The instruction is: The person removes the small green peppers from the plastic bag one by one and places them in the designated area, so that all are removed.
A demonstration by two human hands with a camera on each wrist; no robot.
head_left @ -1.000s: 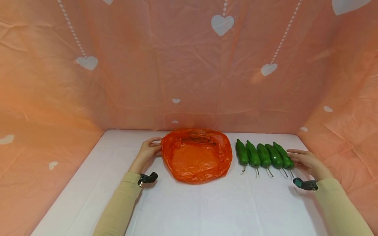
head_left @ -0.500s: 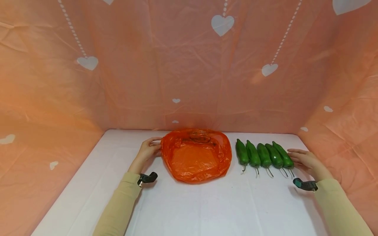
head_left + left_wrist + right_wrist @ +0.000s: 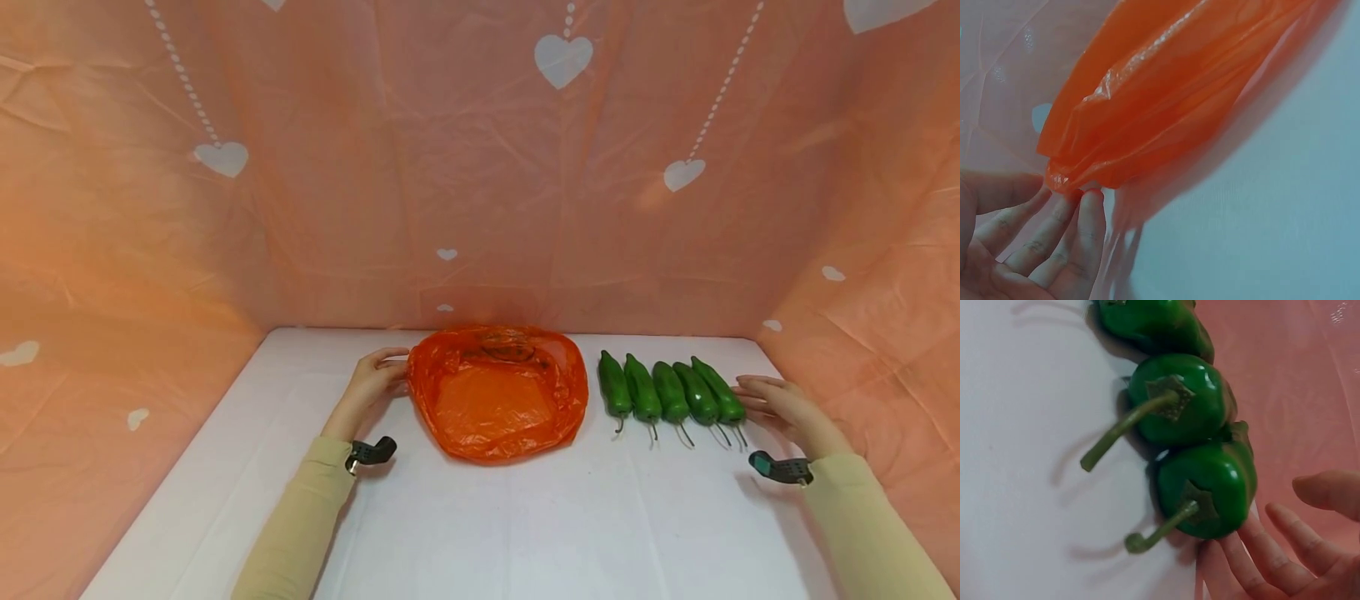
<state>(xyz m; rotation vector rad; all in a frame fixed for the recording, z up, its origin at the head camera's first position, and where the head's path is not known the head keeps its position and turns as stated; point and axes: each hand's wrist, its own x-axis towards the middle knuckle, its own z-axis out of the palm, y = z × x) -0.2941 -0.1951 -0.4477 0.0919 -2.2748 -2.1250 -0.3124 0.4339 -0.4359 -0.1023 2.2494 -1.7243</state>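
Observation:
An orange plastic bag (image 3: 495, 400) lies spread with its mouth wide, in the middle of the table's back half. At its left edge is my left hand (image 3: 372, 379), fingertips right at the plastic; the left wrist view shows the loosely bent fingers (image 3: 1035, 247) against the bag's crumpled corner (image 3: 1060, 175). To the right of the bag, several green peppers (image 3: 672, 392) stand in a slanted row, stems toward me. My right hand (image 3: 787, 408) is beside the rightmost pepper (image 3: 1207, 487), fingers loosely extended, the fingertips close to its side and the thumb apart.
A white-covered table (image 3: 525, 533) carries everything. Orange cloth with white hearts (image 3: 487, 167) walls the back and both sides, close behind the bag. Dark camera mounts sit on the left wrist (image 3: 372, 452) and right wrist (image 3: 780, 468).
My right hand has shifted slightly right, away from the rightmost pepper. The left hand, bag and peppers stay practically where they were.

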